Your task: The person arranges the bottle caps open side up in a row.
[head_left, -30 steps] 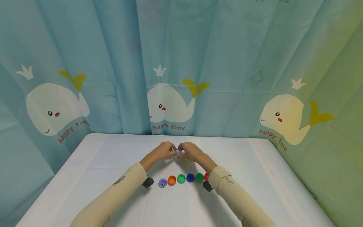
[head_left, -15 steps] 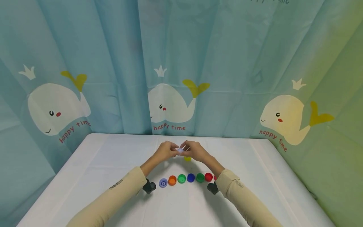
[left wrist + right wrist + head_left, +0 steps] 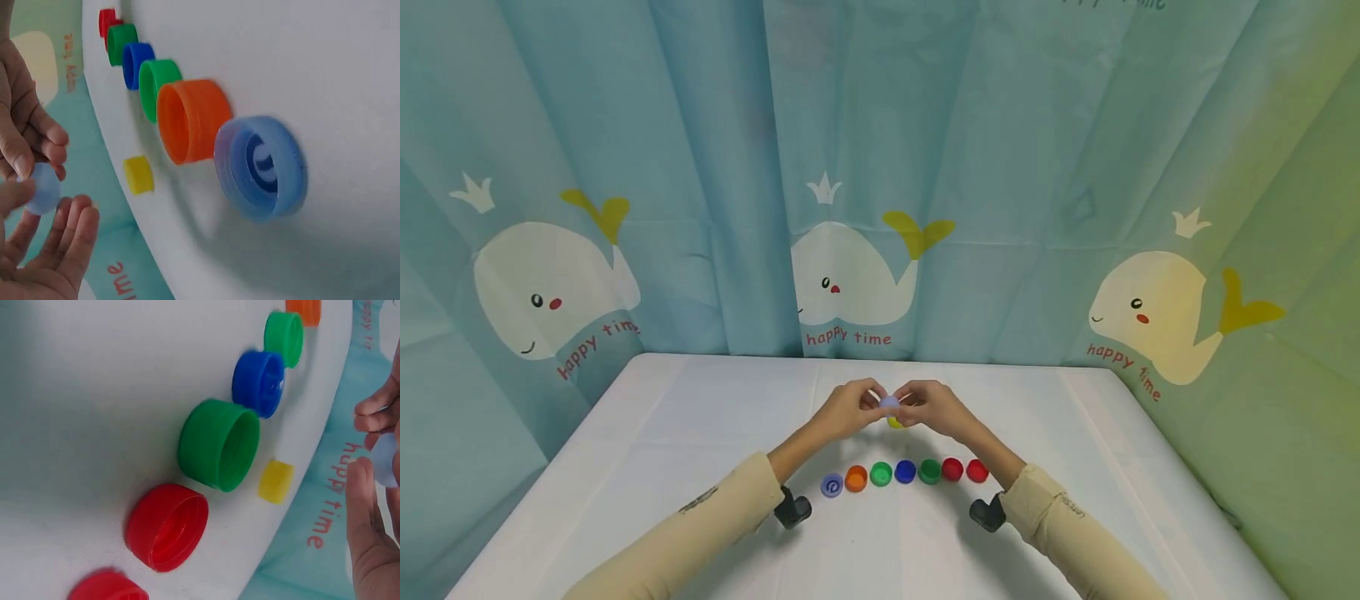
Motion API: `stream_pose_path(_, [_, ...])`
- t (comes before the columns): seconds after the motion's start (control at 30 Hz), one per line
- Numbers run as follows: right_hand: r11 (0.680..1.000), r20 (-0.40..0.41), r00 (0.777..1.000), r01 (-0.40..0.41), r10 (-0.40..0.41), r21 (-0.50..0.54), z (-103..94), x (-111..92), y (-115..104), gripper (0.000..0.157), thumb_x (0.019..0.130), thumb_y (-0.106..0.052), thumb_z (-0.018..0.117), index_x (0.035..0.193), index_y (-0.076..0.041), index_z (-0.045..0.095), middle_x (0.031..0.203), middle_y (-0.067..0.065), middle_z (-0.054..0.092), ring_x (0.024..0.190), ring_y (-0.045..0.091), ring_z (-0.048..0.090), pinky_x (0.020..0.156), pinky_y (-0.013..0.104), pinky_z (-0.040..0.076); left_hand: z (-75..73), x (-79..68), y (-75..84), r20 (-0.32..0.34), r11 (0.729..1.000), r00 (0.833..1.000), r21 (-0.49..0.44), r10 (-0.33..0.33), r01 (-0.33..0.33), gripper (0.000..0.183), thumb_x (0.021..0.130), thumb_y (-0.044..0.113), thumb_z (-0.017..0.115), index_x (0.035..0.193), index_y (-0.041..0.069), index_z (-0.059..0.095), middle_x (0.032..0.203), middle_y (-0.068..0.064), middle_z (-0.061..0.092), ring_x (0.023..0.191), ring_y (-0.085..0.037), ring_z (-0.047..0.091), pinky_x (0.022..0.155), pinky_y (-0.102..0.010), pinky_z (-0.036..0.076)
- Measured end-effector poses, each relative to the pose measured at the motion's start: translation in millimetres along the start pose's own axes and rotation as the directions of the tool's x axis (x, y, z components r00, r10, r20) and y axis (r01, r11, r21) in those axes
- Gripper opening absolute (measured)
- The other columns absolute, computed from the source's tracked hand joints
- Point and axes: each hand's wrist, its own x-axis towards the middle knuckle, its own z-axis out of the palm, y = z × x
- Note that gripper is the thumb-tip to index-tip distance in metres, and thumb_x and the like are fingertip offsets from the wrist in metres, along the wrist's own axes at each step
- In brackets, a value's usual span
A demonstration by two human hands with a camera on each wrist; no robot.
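A pale blue bottle cap (image 3: pixel 889 402) is held up between both hands over the far middle of the table. My left hand (image 3: pixel 847 408) pinches it from the left with thumb and fingers. From the other side my right hand (image 3: pixel 938 407) grips it too. The left wrist view shows the round face of the held cap (image 3: pixel 45 189), both thumbs at its edge. Just below the hands a yellow cap (image 3: pixel 895 422) sits on the table, partly covered by them in the head view.
Nearer the body, a row of caps lies hollow side up: a light blue one (image 3: pixel 832 486), an orange one (image 3: pixel 856 478), then green, blue, green and red ones, ending in a red cap (image 3: pixel 977 471) by the right forearm. A whale-print curtain (image 3: pixel 1000 167) hangs behind the white table (image 3: pixel 865 550).
Both hands have shifted slightly to the right with the pale blue cap between them. The right forearm has swung right, uncovering the red caps at the row's end.
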Motion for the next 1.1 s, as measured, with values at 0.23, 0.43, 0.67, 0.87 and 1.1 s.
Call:
stream_pose_path(0.23, [0.999, -0.014, 0.999, 0.044, -0.044, -0.002, -7.8, -20.3, -2.6, 0.019, 0.088, -0.01, 0.066, 0.103, 0.002, 0.061, 0.09, 0.017, 0.068, 0.075, 0.024, 0.068, 0.067, 0.033, 0.055, 4.3, -5.0, 10.2, 0.029, 0.995, 0.996, -0.046, 0.086, -0.084, 0.016, 0.094, 0.02, 0.059, 0.1, 0.006, 0.062, 0.088, -0.009, 0.067, 0.077, -0.019, 0.064, 0.067, -0.026, 0.05])
stream_pose_path(0.43, [0.981, -0.029, 0.988, 0.148, -0.153, -0.13, -9.6, -35.3, -1.3, 0.014, 0.087, -0.013, 0.069, 0.097, -0.006, 0.063, 0.089, 0.003, 0.068, 0.079, 0.014, 0.066, 0.071, 0.027, 0.054, 9.1, -5.3, 18.4, 0.035, 0.993, 0.994, -0.059, 0.103, -0.1, 0.013, 0.092, 0.021, 0.062, 0.092, 0.009, 0.064, 0.085, -0.004, 0.068, 0.076, -0.015, 0.064, 0.069, -0.028, 0.05])
stream_pose_path(0.67, [0.968, -0.042, 0.981, 0.181, -0.191, -0.172, -19.8, -51.3, -1.0, 0.012, 0.089, -0.02, 0.067, 0.096, -0.01, 0.067, 0.091, -0.003, 0.066, 0.083, 0.013, 0.064, 0.075, 0.028, 0.052, 15.7, -7.8, 27.1, 0.04, 0.985, 0.986, -0.077, 0.161, -0.157, 0.007, 0.09, 0.017, 0.065, 0.088, 0.011, 0.065, 0.085, 0.004, 0.067, 0.083, -0.013, 0.063, 0.076, -0.025, 0.05])
stream_pose_path(0.87, [0.96, -0.037, 0.976, 0.202, -0.213, -0.194, -26.6, -60.1, -1.4, 0.01, 0.09, -0.021, 0.066, 0.092, -0.011, 0.066, 0.089, -0.003, 0.067, 0.083, 0.014, 0.065, 0.077, 0.028, 0.052, 22.4, -7.5, 29.6, 0.026, 0.97, 0.973, -0.09, 0.23, -0.227, 0.011, 0.093, 0.017, 0.061, 0.093, 0.008, 0.067, 0.088, 0.003, 0.065, 0.084, -0.011, 0.062, 0.077, -0.021, 0.05])
stream_pose_path(1.1, [0.959, -0.082, 0.975, 0.187, -0.208, -0.212, -34.4, -70.6, 2.9, 0.01, 0.089, -0.022, 0.067, 0.091, -0.013, 0.065, 0.091, -0.004, 0.067, 0.083, 0.014, 0.065, 0.077, 0.027, 0.052, 27.2, -8.2, 32.0, 0.04, 0.961, 0.964, -0.096, 0.262, -0.258, 0.022, 0.096, 0.022, 0.055, 0.109, 0.01, 0.068, 0.107, 0.002, 0.066, 0.099, -0.009, 0.06, 0.079, -0.019, 0.049])
